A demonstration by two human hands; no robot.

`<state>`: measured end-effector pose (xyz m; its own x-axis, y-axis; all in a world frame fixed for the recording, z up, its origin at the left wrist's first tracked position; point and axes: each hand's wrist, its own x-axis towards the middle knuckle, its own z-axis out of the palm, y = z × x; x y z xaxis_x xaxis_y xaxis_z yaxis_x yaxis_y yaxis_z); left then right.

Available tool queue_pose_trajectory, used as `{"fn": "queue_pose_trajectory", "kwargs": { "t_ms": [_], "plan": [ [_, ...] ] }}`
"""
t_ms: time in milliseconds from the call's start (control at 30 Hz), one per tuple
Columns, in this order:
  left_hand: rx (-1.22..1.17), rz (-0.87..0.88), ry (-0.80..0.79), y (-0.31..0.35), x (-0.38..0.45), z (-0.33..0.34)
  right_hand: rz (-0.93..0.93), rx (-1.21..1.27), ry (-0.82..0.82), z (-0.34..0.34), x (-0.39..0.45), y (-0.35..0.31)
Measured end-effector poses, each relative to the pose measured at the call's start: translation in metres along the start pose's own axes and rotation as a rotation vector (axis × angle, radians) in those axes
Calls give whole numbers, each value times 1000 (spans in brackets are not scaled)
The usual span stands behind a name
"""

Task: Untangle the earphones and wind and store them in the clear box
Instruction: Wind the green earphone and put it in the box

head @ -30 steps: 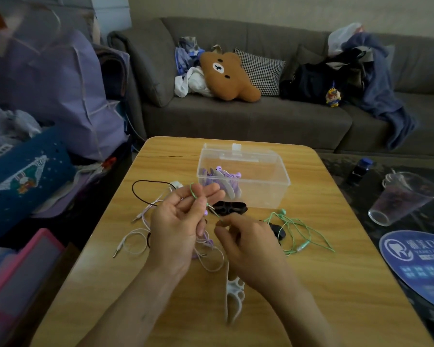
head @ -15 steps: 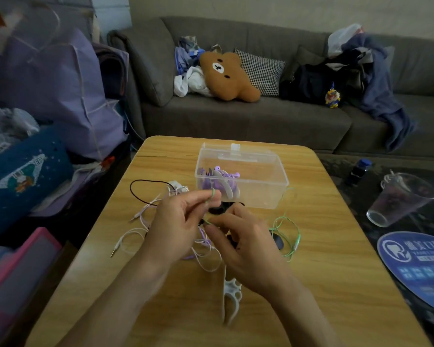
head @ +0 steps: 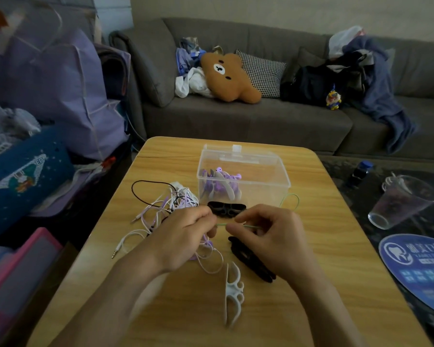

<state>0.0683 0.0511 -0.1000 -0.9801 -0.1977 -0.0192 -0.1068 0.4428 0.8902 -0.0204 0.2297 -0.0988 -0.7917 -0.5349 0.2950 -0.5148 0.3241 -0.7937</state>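
Both hands hold the green earphone cable (head: 221, 224) stretched between them above the wooden table (head: 336, 246). My left hand (head: 183, 236) pinches one end; my right hand (head: 268, 236) pinches the other, and a green loop (head: 291, 199) trails out behind it beside the box. The clear box (head: 243, 176) stands open at the table's middle with wound purple earphones (head: 221, 182) inside. A tangle of white, lilac and black cables (head: 166, 206) lies left of my hands.
A black winder (head: 227, 209) lies in front of the box, another black winder (head: 251, 259) under my right hand, a white winder (head: 232, 294) nearer me. A tipped plastic cup (head: 404, 201) and a blue fan (head: 416, 266) lie right. A sofa stands behind; bags crowd the left.
The green cable has been gathered from the table's right side into my hands. My hands have moved apart and now pull a short length taut between them.
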Motion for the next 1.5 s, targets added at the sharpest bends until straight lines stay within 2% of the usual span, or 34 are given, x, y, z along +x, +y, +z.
{"fn": "queue_pose_trajectory", "kwargs": {
  "t_ms": [133, 233, 333, 433, 533, 667, 733, 800, 900, 967, 1000, 1033, 1100, 1333, 1400, 1500],
  "plan": [
    [5, 6, 41, 1, 0, 0, 33, -96, -32, -11, 5, 8],
    [-138, 27, 132, 4, 0, -2, 33, -225, 27, -17, 9, 18],
    [-311, 63, 295, 6, 4, -12, 78, -389, 137, -26, 13, 33],
    [-550, 58, 467, 2, 6, -22, 208, -359, 279, -40, 16, 41],
    [-712, 38, 517, -1, 7, -24, 335, -277, 345, -53, 18, 46],
    [-633, 27, 462, -2, 7, -20, 429, -220, 387, -60, 18, 46],
    [-527, 22, 398, -2, 4, -15, 410, -298, 347, -54, 16, 42],
    [-443, 36, 324, -1, 2, -9, 349, -274, 316, -37, 12, 30],
    [-312, 61, 234, 6, 0, -1, 26, -143, 215, -8, 2, 2],
    [-306, 33, 191, 8, -1, 3, -230, -49, 59, 5, -3, -6],
    [-314, 18, 177, 7, -1, 4, -268, 26, -46, 10, -6, -8],
    [-310, 7, 162, 7, -1, 4, -237, 108, -137, 13, -8, -9],
    [-266, -7, 135, 8, -1, 4, -115, 264, -212, 16, -10, -9],
    [-178, -45, 101, 5, -2, -1, 231, 834, -218, 5, -4, -9],
    [-130, -39, 90, 3, -3, -4, 260, 820, -198, -3, -1, -10],
    [-104, -35, 61, 6, -7, -5, 209, 599, -87, -11, 1, -9]
  ]
}}
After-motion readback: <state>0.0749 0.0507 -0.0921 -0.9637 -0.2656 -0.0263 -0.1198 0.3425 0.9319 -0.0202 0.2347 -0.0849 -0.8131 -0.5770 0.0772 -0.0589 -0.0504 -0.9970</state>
